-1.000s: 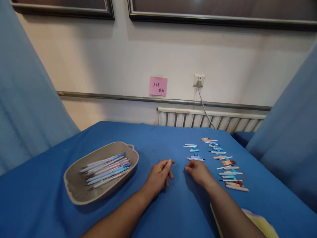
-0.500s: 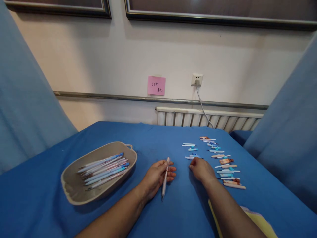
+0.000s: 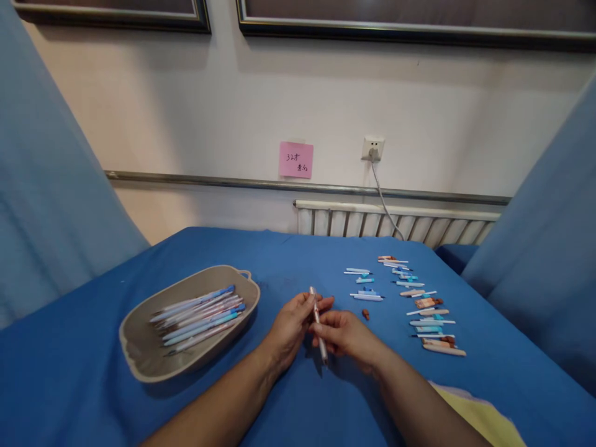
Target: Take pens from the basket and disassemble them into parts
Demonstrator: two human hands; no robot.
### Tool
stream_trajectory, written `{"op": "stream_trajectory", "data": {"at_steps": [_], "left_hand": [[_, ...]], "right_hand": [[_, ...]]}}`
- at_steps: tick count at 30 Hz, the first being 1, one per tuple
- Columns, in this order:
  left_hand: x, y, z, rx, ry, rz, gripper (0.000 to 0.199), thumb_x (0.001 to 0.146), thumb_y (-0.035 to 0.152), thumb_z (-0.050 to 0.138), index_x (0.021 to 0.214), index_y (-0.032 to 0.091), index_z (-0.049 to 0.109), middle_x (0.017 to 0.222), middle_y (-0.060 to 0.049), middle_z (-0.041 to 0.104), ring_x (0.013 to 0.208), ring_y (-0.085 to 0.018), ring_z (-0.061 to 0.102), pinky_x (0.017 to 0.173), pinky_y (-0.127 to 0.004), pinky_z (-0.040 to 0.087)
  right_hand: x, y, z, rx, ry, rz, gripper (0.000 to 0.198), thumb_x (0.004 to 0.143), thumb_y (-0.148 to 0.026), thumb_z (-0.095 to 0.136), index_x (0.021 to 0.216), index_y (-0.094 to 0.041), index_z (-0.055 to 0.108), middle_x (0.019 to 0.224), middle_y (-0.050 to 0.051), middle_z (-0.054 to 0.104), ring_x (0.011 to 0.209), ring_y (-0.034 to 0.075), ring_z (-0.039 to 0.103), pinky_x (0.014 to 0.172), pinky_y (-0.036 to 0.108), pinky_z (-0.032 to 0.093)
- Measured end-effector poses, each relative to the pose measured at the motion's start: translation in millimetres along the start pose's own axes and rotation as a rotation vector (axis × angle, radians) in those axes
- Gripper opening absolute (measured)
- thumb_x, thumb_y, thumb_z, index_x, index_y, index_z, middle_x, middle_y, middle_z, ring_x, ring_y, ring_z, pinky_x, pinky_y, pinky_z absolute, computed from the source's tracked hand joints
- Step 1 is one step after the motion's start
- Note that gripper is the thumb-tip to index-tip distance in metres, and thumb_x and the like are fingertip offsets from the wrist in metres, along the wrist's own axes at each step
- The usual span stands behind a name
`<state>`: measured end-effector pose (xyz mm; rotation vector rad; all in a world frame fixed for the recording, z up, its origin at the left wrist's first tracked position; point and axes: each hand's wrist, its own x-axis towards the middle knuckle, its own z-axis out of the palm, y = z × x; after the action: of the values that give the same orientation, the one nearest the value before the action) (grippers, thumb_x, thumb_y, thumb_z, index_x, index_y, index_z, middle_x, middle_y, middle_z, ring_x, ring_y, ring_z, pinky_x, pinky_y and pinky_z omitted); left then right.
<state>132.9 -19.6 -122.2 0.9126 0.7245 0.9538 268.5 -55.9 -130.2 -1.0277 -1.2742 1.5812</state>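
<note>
A slim pink-and-white pen [image 3: 322,344] slants across the fingers of my left hand [image 3: 293,326], its lower end pointing toward me. My right hand [image 3: 342,335] meets it from the right, thumb and fingers closed around the pen's middle. Beyond my right hand, a small brown pen part [image 3: 365,314] lies by itself on the blue cloth. Behind it are small groups of blue and white pen parts [image 3: 367,297]. Farther right, a column of taken-apart pen pieces [image 3: 433,323] in blue, peach, brown and white runs away from me.
On the left stands a grey-brown basin [image 3: 133,354] holding several whole pens [image 3: 200,320]. A yellow cloth [image 3: 479,416] lies at the near right. At the back, a radiator [image 3: 395,220] and a wall socket [image 3: 373,149] with a plugged cable border the table; blue curtains hang on both sides.
My right hand has left the small parts and come back to the pen, gripping it beside my left hand. A small brown part now shows where that hand was.
</note>
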Motion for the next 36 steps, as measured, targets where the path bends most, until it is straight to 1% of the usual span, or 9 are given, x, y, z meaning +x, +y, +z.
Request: {"op": "stream_trajectory", "data": {"at_steps": [4, 7, 11, 18, 27, 29, 31, 33, 36], "left_hand": [[-1.0, 6.5, -1.4, -0.076, -0.066, -0.013, 0.034, 0.081, 0.031, 0.063, 0.111, 0.017, 0.055, 0.113, -0.013, 0.064, 0.099, -0.020, 0.062, 0.086, -0.032, 0.048], [1.9, 7.0, -5.0, -0.088, -0.032, -0.016, 0.025, 0.080, 0.028, 0.065, 0.101, 0.015, 0.060, 0.104, -0.011, 0.066, 0.091, -0.019, 0.064, 0.084, -0.031, 0.048], [5.2, 4.9, -7.3, -0.074, 0.020, 0.000, 0.019, 0.077, 0.026, 0.068, 0.091, 0.015, 0.060, 0.090, -0.006, 0.067, 0.084, -0.015, 0.064, 0.079, -0.027, 0.049], [4.0, 10.0, -5.1, -0.060, 0.041, 0.036, 0.024, 0.070, 0.025, 0.074, 0.087, 0.014, 0.061, 0.080, -0.003, 0.065, 0.073, -0.012, 0.061, 0.071, -0.022, 0.048], [6.4, 6.8, -5.6, 0.034, 0.115, 0.084, 0.030, 0.066, 0.033, 0.076, 0.084, 0.013, 0.061, 0.078, -0.004, 0.065, 0.069, -0.013, 0.060, 0.066, -0.023, 0.047], [6.4, 7.7, -4.2, 0.045, 0.127, 0.077, 0.031, 0.066, 0.034, 0.075, 0.086, 0.014, 0.062, 0.081, -0.005, 0.066, 0.071, -0.014, 0.061, 0.068, -0.024, 0.047], [5.8, 8.1, -2.2, 0.046, 0.114, 0.070, 0.035, 0.069, 0.037, 0.072, 0.095, 0.015, 0.061, 0.093, -0.008, 0.067, 0.079, -0.016, 0.062, 0.071, -0.026, 0.048], [4.6, 6.7, 0.5, 0.088, 0.117, 0.104, 0.037, 0.074, 0.042, 0.067, 0.100, 0.017, 0.059, 0.103, -0.009, 0.065, 0.086, -0.018, 0.062, 0.072, -0.028, 0.048], [2.0, 1.6, 5.4, 0.295, 0.114, 0.209, 0.035, 0.073, 0.043, 0.067, 0.093, 0.016, 0.060, 0.092, -0.007, 0.067, 0.078, -0.016, 0.061, 0.067, -0.026, 0.046]], "right_hand": [[-0.7, 1.6, -10.6, 0.137, -0.095, 0.048, 0.035, 0.069, -0.045, 0.070, 0.083, -0.014, 0.068, 0.061, 0.000, 0.059, 0.043, 0.005, 0.036, 0.040, 0.018, 0.018], [0.3, 2.2, -17.1, 0.103, -0.101, 0.057, 0.033, 0.071, -0.044, 0.069, 0.083, -0.013, 0.068, 0.061, 0.000, 0.059, 0.043, 0.005, 0.037, 0.041, 0.018, 0.018], [1.6, -0.1, -14.0, -0.007, -0.036, 0.031, 0.035, 0.071, -0.047, 0.067, 0.074, -0.013, 0.068, 0.057, 0.000, 0.059, 0.042, 0.006, 0.039, 0.043, 0.019, 0.021], [1.6, -4.0, -6.8, -0.061, -0.011, 0.001, 0.038, 0.072, -0.051, 0.063, 0.072, -0.013, 0.065, 0.056, 0.000, 0.058, 0.042, 0.006, 0.040, 0.044, 0.020, 0.025], [10.7, 7.9, -7.1, -0.188, 0.061, -0.009, 0.037, 0.072, -0.048, 0.064, 0.069, -0.012, 0.062, 0.052, -0.001, 0.054, 0.042, 0.006, 0.039, 0.044, 0.021, 0.028], [8.9, 6.2, -5.2, -0.131, 0.030, 0.000, 0.036, 0.071, -0.047, 0.066, 0.070, -0.011, 0.062, 0.055, 0.001, 0.057, 0.042, 0.007, 0.041, 0.043, 0.021, 0.028], [7.1, 2.2, -3.2, 0.020, 0.017, -0.031, 0.035, 0.071, -0.046, 0.068, 0.075, -0.012, 0.063, 0.062, 0.003, 0.061, 0.045, 0.008, 0.045, 0.043, 0.021, 0.030], [6.7, -2.5, -2.5, 0.218, 0.095, -0.099, 0.034, 0.069, -0.044, 0.071, 0.081, -0.013, 0.063, 0.067, 0.003, 0.063, 0.051, 0.009, 0.051, 0.045, 0.020, 0.035], [8.5, -7.0, -4.5, 0.443, 0.283, -0.186, 0.031, 0.068, -0.040, 0.074, 0.082, -0.014, 0.065, 0.067, 0.001, 0.061, 0.057, 0.010, 0.054, 0.052, 0.021, 0.040]]}}
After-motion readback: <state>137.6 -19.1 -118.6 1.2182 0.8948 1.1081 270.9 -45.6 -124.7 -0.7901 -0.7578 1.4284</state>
